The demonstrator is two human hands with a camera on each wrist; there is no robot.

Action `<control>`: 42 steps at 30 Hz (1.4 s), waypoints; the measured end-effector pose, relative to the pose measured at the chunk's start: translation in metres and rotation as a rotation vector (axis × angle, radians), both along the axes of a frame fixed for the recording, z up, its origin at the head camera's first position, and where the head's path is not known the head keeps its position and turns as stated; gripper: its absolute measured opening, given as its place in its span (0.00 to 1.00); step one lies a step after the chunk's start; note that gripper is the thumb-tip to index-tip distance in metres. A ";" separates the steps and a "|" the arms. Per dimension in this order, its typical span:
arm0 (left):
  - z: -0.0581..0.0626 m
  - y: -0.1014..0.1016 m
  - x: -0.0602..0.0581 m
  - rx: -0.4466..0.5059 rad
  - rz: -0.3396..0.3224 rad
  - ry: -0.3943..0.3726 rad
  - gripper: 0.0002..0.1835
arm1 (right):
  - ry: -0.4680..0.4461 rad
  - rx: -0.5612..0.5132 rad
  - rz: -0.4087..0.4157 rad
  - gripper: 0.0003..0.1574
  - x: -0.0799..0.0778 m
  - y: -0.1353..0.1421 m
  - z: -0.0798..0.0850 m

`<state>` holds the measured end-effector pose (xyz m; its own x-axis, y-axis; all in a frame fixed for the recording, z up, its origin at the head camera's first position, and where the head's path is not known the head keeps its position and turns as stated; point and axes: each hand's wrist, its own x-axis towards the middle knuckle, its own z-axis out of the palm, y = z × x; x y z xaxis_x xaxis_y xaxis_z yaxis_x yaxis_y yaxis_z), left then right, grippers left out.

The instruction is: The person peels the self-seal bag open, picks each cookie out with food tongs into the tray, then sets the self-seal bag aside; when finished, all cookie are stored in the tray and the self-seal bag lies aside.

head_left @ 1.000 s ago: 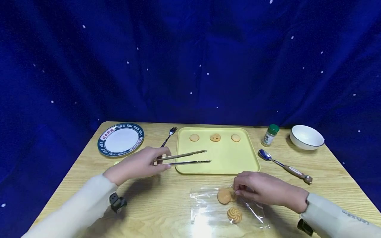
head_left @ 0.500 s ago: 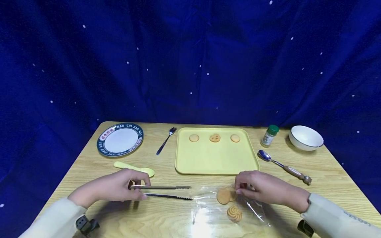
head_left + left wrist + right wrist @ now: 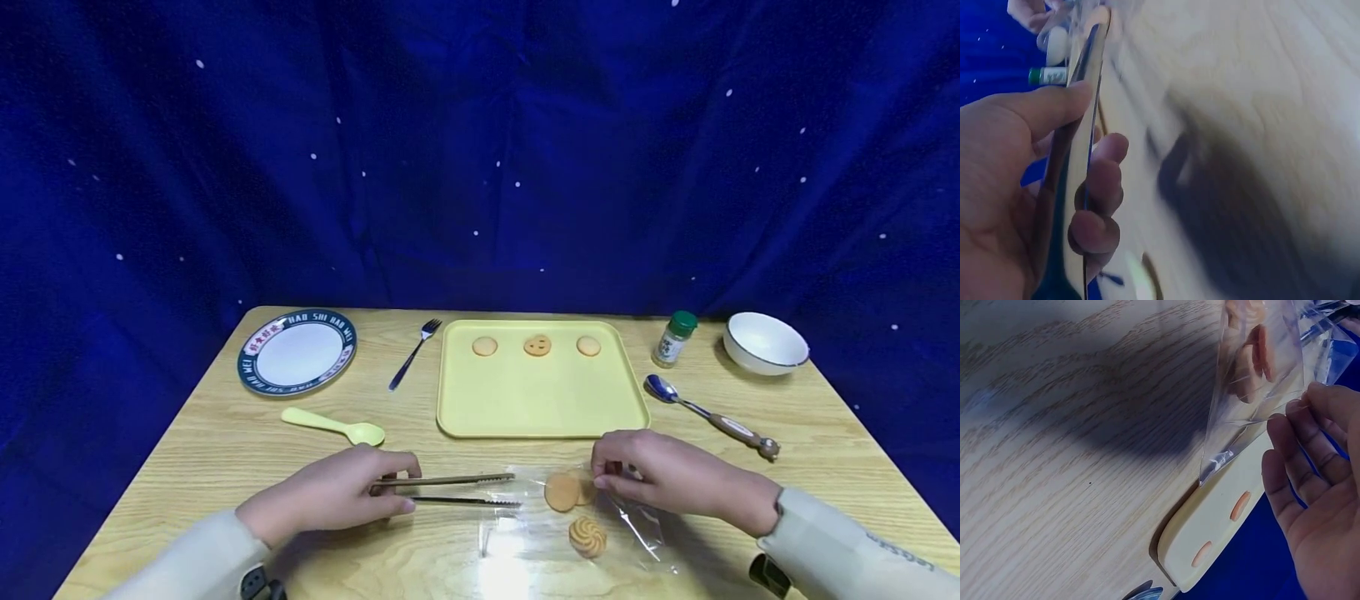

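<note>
In the head view my left hand (image 3: 337, 496) holds a pair of metal tongs (image 3: 450, 481) between fingers and thumb. The tongs' arms are spread and point right, their serrated tips over the left edge of a clear plastic bag (image 3: 525, 533). Seen from the left wrist, the fingers (image 3: 1100, 178) wrap the tongs from below. My right hand (image 3: 675, 477) pinches the bag's upper right edge. Inside lie a smooth round cookie (image 3: 562, 492), another partly behind it, and a swirl cookie (image 3: 587, 537). The right wrist view shows the bag's film (image 3: 1225, 440) drawn up towards the fingertips.
Behind the bag, a yellow tray (image 3: 540, 404) carries three cookies in a row. To the left are a plate (image 3: 300, 354), a fork (image 3: 412, 358) and a yellow spoon (image 3: 330, 423). A green-capped shaker (image 3: 673, 340), a white bowl (image 3: 765, 343) and a brown-handled spoon (image 3: 712, 417) stand or lie right.
My left hand first brought the tongs from over the tray down and left towards the table's front, then right to the bag. The right hand has kept its pinch in place.
</note>
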<state>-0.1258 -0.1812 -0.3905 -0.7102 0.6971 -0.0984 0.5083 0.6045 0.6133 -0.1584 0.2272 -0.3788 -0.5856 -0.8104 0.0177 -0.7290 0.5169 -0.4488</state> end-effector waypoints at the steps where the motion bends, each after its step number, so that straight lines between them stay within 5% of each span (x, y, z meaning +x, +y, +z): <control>1: -0.001 0.004 0.000 0.002 0.003 -0.006 0.10 | 0.009 -0.004 0.004 0.07 0.000 0.000 0.000; 14: -0.012 0.046 -0.012 0.120 0.018 -0.217 0.12 | 0.087 -0.012 0.048 0.08 -0.001 -0.005 -0.002; 20: -0.014 0.053 -0.018 0.119 -0.014 -0.204 0.10 | 0.089 0.007 0.042 0.07 -0.002 -0.005 -0.002; 24: -0.013 0.053 -0.021 0.126 -0.048 -0.177 0.08 | 0.096 0.012 0.034 0.06 -0.003 -0.004 -0.003; 42: -0.006 0.032 -0.021 0.212 -0.044 -0.272 0.07 | 0.136 0.006 0.018 0.08 -0.006 -0.002 -0.002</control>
